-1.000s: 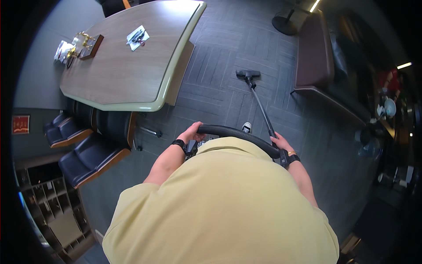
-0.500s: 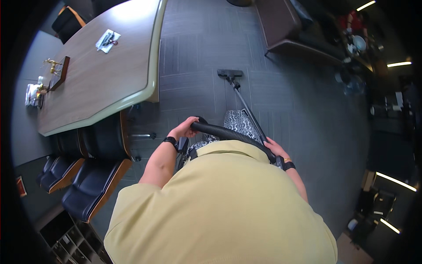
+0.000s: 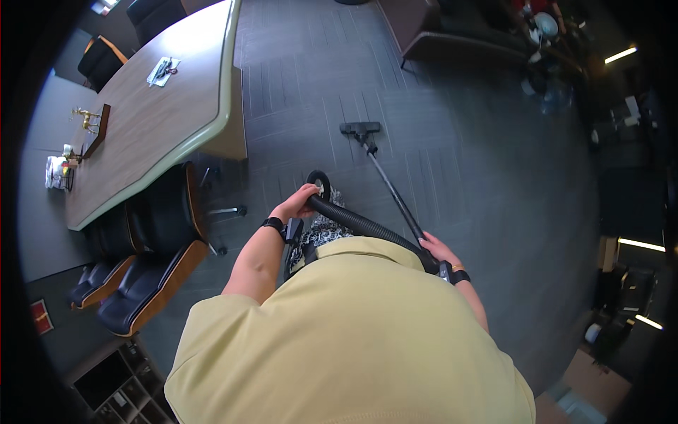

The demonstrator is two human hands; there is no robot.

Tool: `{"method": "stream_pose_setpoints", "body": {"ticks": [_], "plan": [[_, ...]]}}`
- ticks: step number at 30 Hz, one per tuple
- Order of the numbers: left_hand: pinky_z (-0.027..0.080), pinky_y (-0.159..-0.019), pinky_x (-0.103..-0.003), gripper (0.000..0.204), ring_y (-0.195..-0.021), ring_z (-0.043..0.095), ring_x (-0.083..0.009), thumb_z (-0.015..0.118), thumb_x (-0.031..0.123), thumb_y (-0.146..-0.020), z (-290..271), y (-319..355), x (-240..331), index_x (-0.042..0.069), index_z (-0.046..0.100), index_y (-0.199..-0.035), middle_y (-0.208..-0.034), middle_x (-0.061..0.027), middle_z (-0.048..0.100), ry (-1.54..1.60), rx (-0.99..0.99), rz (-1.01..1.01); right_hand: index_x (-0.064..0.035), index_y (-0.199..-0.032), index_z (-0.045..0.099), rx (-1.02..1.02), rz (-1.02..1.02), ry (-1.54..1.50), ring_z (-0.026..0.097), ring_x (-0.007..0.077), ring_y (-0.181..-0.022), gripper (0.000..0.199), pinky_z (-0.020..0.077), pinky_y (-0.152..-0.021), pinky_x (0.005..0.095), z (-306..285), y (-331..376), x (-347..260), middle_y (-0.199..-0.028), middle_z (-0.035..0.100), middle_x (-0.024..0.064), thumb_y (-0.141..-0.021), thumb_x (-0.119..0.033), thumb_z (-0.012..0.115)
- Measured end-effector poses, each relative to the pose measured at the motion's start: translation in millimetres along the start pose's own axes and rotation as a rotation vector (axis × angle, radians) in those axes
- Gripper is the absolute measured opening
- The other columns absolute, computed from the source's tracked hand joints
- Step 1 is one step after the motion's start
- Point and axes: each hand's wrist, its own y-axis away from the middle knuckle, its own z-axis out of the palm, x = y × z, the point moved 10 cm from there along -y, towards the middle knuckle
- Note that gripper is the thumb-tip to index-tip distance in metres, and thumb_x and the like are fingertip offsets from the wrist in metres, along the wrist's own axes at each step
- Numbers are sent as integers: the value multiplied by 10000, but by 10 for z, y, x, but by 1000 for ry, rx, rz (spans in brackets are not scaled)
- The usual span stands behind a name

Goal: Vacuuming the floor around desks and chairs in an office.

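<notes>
One vacuum hose [image 3: 357,222], both grips closed on it: left hand [image 3: 300,203], right hand [image 3: 438,251].

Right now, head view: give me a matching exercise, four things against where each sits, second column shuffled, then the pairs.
1. black ribbed vacuum hose
2. black vacuum floor head
3. long wood-top conference table
4. black padded office chairs with brown wooden shells

A. on the grey carpet, ahead of the person
B. tucked along the table's near edge
C. upper left of the room
D. held by left hand and right hand

1-D, 2-A, 3-C, 4-B
</notes>
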Motion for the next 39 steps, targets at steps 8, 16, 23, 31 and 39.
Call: {"method": "stream_pose_setpoints", "body": {"ticks": [8,16,23,31,39], "plan": [[375,-449,-243,189,-559,430,-74,493,309,-762,971,243,-620,204,467,-917,-693,31,413,-114,90,93,-153,-1324,294,6,49,-165,494,95,-542,556,436,-487,229,-149,905,1146,-670,491,3,-835,-182,557],[397,-445,-253,155,-526,450,-109,475,291,-766,1225,227,-1033,218,462,-902,-661,23,389,-337,-162,21,-101,-1315,318,26,24,-285,529,105,-928,532,428,-785,237,84,1131,2276,-1131,524,49,-847,-217,542],[421,-469,-269,312,-538,530,-156,427,371,-783,721,732,-2324,72,517,-794,-669,-73,560,-297,-342,-445,-106,-1324,287,60,-39,-438,579,142,-863,549,477,-730,280,851,1132,2763,-1102,548,94,-844,-182,543],[415,-431,-256,351,-461,502,-148,447,385,-790,-353,1351,-3450,45,530,-780,-637,-100,559,-112,-141,-404,-78,-1296,348,159,-52,-182,458,122,-1058,496,364,-884,251,1750,1387,3208,-1184,491,45,-848,-187,533],[440,-424,-235,275,-473,541,-142,522,355,-759,-314,1708,-3737,82,511,-792,-631,-64,574,-259,-339,-169,-64,-1339,235,121,17,-254,463,107,-1071,566,377,-899,253,2378,1821,4116,-1239,446,74,-868,-208,512]]}}
